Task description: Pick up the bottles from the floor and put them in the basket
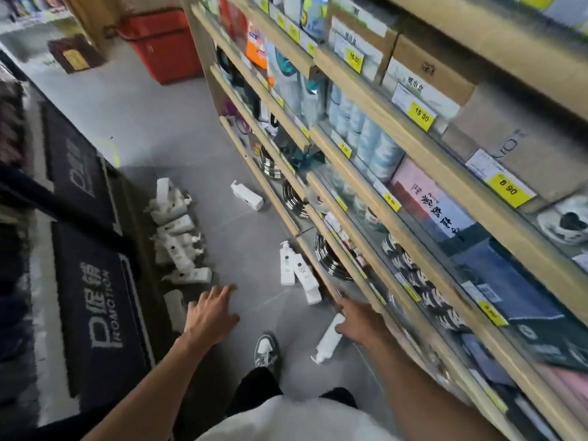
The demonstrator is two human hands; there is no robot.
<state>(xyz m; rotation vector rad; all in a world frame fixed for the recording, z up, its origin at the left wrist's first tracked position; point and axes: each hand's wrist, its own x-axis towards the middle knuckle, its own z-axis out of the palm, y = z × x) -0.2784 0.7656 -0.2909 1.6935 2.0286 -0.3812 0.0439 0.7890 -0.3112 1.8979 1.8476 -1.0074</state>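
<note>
Left grip (211,313): fingers spread and straight, palm down, holding nothing, over the floor (152,122)
Right grip (361,326): fingers curled round the base end of a white pump bottle (329,340), pump end hanging downward
Bottle pair (297,272): lying on the floor just ahead of the right grip, by the shelving (350,148)
Single bottle (247,195): lying farther ahead of both grips
Bottle heap (176,230): ahead and left of the left grip, along a dark display
Red basket (162,43): well ahead of both grips, far down the aisle
Shoe (267,348): between the two grips, nearer the person
</note>
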